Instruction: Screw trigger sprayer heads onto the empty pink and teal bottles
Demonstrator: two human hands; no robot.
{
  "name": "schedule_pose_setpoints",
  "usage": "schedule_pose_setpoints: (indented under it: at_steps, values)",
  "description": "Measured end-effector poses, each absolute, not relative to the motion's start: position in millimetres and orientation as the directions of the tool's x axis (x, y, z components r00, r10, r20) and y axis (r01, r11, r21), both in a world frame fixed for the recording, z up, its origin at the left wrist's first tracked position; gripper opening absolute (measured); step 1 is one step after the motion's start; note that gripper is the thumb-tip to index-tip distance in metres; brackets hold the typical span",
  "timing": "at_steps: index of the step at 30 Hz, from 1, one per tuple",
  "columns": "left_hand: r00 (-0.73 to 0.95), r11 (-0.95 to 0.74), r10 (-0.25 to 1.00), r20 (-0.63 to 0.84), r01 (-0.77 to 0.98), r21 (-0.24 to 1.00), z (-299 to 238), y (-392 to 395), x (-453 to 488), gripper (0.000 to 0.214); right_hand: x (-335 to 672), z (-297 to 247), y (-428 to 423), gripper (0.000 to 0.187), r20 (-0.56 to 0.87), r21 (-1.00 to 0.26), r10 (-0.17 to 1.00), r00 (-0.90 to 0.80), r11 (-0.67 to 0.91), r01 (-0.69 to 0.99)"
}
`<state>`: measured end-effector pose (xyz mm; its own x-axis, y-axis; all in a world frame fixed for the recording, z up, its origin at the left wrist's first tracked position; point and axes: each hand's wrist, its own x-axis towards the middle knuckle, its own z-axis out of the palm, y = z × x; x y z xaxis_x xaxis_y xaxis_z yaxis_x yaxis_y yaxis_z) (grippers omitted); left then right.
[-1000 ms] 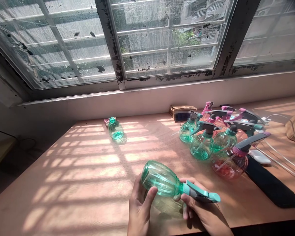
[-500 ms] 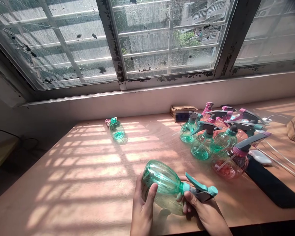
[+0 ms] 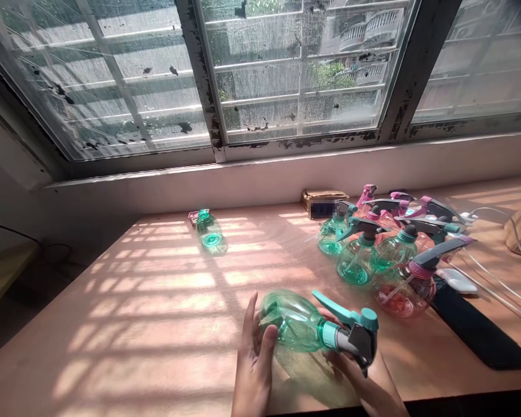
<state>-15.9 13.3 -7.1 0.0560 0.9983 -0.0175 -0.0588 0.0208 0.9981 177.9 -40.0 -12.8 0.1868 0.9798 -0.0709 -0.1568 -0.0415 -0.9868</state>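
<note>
A clear green spray bottle [image 3: 293,324] lies on its side in the air above the table, its teal and grey trigger head [image 3: 351,327] toward the right. My left hand [image 3: 256,353] wraps around the bottle's base end, thumb at the near side. Under and behind the neck is my right hand [image 3: 356,373], its fingers partly hidden by the trigger head; it grips the bottle there. Right of it stand several spray bottles, among them a green one [image 3: 356,260] and a pink one [image 3: 406,289]. A green bottle without a trigger head [image 3: 209,230] stands alone at the back left.
A brown box [image 3: 325,204] sits against the wall under the window. On the right are a black flat slab [image 3: 481,333], a white mouse-like object [image 3: 458,281] and white cables [image 3: 497,286]. The wooden table [image 3: 156,324] has its front edge close to me.
The spray bottle has turned about its length, so the trigger head now tips toward me and its lever sits higher. My right hand has shifted lower behind the neck.
</note>
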Motion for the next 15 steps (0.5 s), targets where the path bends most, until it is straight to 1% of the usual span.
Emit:
schedule_pose_setpoints:
  at_steps: [3, 5, 6, 8, 10, 12, 13, 15]
  values:
    - [0.144, 0.017, 0.99, -0.013, -0.023, 1.0, -5.4, 11.6, -16.6, 0.06, 186.0, -28.0, -36.4, 0.039, -0.088, -0.994, 0.971, 0.221, -0.07, -0.087]
    - [0.209, 0.013, 0.978, -0.011, -0.009, 1.0, -2.5, 10.2, -16.6, 0.062, 191.4, -40.7, -33.1, 0.05, -0.088, -0.995, 0.968, 0.237, -0.077, -0.056]
    - [0.249, 0.009, 0.968, -0.009, 0.0, 1.0, -0.9, 9.6, -16.4, 0.062, 193.6, -46.1, -31.5, 0.057, -0.031, -0.999, 0.959, 0.281, -0.021, -0.04]
    - [0.332, -0.007, 0.943, -0.001, 0.022, 1.0, 2.2, 9.0, -15.8, 0.059, 196.2, -53.6, -29.3, 0.065, 0.012, -0.999, 0.946, 0.324, 0.023, -0.03]
    - [0.387, -0.032, 0.922, 0.015, 0.038, 0.999, 4.5, 9.1, -15.0, 0.054, 195.6, -56.1, -28.8, 0.069, 0.076, -0.996, 0.956, 0.283, 0.088, -0.032]
    - [0.402, -0.06, 0.915, 0.028, 0.067, 0.996, 4.8, 9.7, -14.1, 0.051, 191.5, -54.5, -29.6, 0.07, 0.129, -0.99, 0.97, 0.205, 0.138, -0.03]
    - [0.39, -0.076, 0.92, 0.034, 0.093, 0.993, 3.9, 10.1, -13.6, 0.051, 188.4, -52.3, -30.2, 0.071, 0.133, -0.99, 0.973, 0.189, 0.138, -0.013]
    - [0.336, -0.095, 0.941, 0.034, 0.167, 0.981, 0.3, 11.1, -12.6, 0.052, 180.8, -45.2, -30.4, 0.068, 0.1, -0.994, 0.97, 0.221, 0.09, 0.055]
